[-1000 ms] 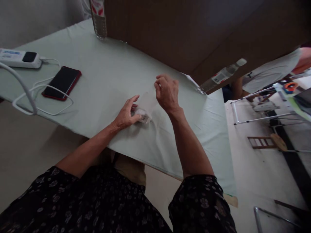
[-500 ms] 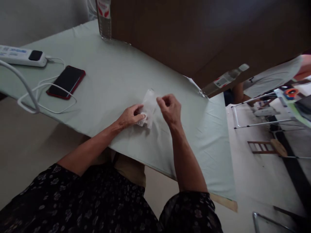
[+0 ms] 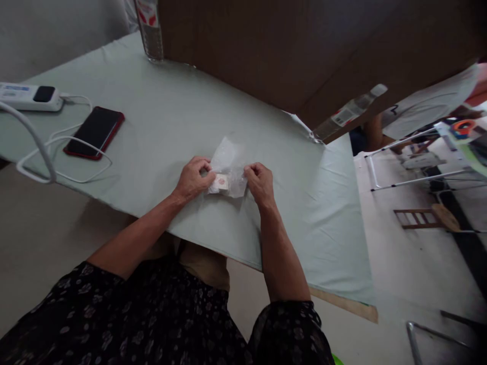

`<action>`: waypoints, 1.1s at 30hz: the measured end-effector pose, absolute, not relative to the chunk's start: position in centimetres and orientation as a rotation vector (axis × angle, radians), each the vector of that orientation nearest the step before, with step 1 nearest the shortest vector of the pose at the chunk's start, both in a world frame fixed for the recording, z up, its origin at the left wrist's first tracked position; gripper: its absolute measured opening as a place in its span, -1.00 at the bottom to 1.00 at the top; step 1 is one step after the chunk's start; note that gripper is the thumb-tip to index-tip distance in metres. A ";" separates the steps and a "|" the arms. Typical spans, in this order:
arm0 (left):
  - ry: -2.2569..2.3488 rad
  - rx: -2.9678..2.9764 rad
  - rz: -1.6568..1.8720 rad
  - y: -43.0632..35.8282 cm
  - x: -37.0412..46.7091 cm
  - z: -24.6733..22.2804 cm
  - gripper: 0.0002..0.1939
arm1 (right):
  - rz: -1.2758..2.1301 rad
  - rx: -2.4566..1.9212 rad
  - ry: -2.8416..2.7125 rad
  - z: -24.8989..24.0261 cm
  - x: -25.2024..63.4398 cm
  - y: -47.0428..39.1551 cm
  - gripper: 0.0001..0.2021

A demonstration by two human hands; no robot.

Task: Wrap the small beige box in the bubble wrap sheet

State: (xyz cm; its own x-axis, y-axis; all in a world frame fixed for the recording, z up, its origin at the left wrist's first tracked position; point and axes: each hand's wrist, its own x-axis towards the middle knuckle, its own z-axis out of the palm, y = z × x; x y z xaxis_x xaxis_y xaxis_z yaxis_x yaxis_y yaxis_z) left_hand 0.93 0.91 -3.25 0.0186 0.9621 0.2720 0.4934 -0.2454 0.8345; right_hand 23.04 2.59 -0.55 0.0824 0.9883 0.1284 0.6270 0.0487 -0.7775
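Note:
A clear, crinkled plastic wrap [image 3: 236,178] is spread between my two hands, just above or on the pale green cloth of the table [image 3: 182,116]. On its left part lies a small whitish block [image 3: 221,182] with a reddish round mark. My left hand [image 3: 193,177] pinches the left side of the wrap, its thumb against the block's edge. With thumb and fingers pressed together, my right hand [image 3: 259,180] grips the right edge of the wrap.
At the left are a phone [image 3: 95,132], a white cable and a power strip [image 3: 30,97]. A large brown box [image 3: 266,56] stands behind, with bottles [image 3: 151,33] [image 3: 352,112] beside it. Beyond the right edge are a person's shirt [image 3: 426,109] and a wooden stool [image 3: 426,218].
My right hand has come down and taken hold of the wrap's right edge. The wrap is spread wider, and the marked block now shows clearly. The whole view has shifted slightly.

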 end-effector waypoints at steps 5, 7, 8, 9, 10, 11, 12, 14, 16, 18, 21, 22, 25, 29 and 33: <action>1.802 1.764 1.162 1.5 -0.2 -3.7 -0.86 | 0.480 -1.972 -1.755 -1.2 23.9 2.6 -0.81; 1.927 1.752 1.126 1.7 -0.4 -3.9 -0.83 | 0.413 -2.092 -1.804 -1.1 23.9 2.6 -0.82; 1.978 1.741 1.095 1.7 -0.5 -4.0 -0.82 | 0.394 -2.133 -1.817 -1.0 23.9 2.6 -0.83; 2.020 1.731 1.061 1.7 -0.6 -4.0 -0.81 | 0.383 -2.160 -1.822 -0.9 23.9 2.6 -0.85; 2.055 1.720 1.033 1.8 -0.7 -4.1 -0.83 | 0.377 -2.175 -1.814 -0.7 24.0 2.5 -0.88; 2.081 1.707 1.024 1.7 -0.8 -4.1 -0.87 | 0.373 -2.175 -1.793 -0.5 24.2 2.4 -0.91; 2.099 1.694 1.042 1.7 -0.9 -4.1 -0.89 | 0.366 -2.150 -1.761 -0.2 24.3 2.3 -0.92; 2.077 1.705 1.155 1.4 -1.0 -3.9 -0.75 | 0.364 -2.006 -1.694 0.5 24.5 1.9 -0.89; 1.920 1.827 1.302 1.1 -1.0 -3.5 -0.60 | 0.427 -1.770 -1.680 1.0 24.4 1.5 -0.79; 1.670 2.014 1.372 0.6 -0.8 -3.0 -0.57 | 0.563 -1.561 -1.718 1.2 23.8 1.2 -0.67; 1.457 2.135 1.280 0.2 -0.5 -2.2 -0.56 | 0.763 -1.427 -1.822 1.1 22.7 0.8 -0.53; 1.449 2.116 1.236 0.1 -0.5 -2.0 -0.55 | 0.801 -1.403 -1.856 1.2 22.5 0.7 -0.53; 1.440 1.939 1.182 0.0 -0.8 -1.2 -0.56 | 0.910 -1.268 -1.949 2.1 22.2 -0.3 -0.65; 1.336 1.600 1.194 0.0 -1.9 -0.5 -0.58 | 1.357 -1.032 -2.203 3.8 22.4 -2.3 -0.69; 1.360 1.548 1.070 0.6 -2.8 -1.1 -0.72 | 1.535 -1.051 -2.339 3.4 22.5 -3.6 -0.71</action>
